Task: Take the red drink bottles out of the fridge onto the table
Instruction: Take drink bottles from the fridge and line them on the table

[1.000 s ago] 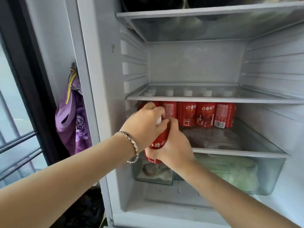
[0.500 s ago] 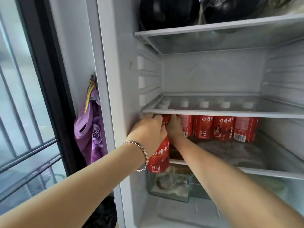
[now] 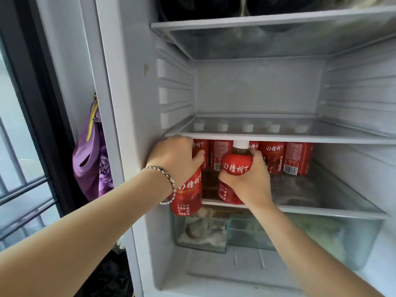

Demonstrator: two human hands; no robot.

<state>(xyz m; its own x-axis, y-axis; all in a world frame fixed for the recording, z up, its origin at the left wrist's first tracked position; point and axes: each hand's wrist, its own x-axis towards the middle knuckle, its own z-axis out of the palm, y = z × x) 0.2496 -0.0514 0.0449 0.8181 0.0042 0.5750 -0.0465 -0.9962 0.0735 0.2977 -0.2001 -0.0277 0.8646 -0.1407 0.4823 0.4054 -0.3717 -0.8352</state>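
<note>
Head view: an open fridge (image 3: pixel 128 103) fills most of the frame, and both bare arms reach into its middle compartment.
Left grip (image 3: pixel 173 156): left of centre, fingers curled over the top of a red drink bottle (image 3: pixel 189 194); the hand hides that bottle's cap.
Left bottle: roughly upright below the hand at the compartment's left front corner. Its lower end hangs in front of the lower shelf edge (image 3: pixel 321 211) and over the clear drawer (image 3: pixel 201 239).
Right grip (image 3: pixel 250 181): centre of the frame, fingers and thumb wrapped round the shoulder of a second red bottle (image 3: pixel 235 167).
Second bottle: just right of the left bottle, its white cap (image 3: pixel 241 144) right under the front edge of the glass shelf (image 3: pixel 278 138). Its base is low by the lower shelf edge; whether it touches cannot be told.
Back row: more red bottles (image 3: pixel 275 156) stand side by side behind both hands, running toward the right of the compartment. Their row of caps (image 3: pixel 248 127) shows through the glass shelf above them.
Left wrist: a silver bracelet (image 3: pixel 169 183) circles it.
Top of frame: dark rounded items (image 3: pixel 192 5) sit on the upper shelf, too cropped to name.
Left of frame: a purple bag (image 3: pixel 94 163) hangs beside the fridge, with window bars (image 3: pixel 21 189) further left.
Drawer contents: pale wrapped food, blurred.
</note>
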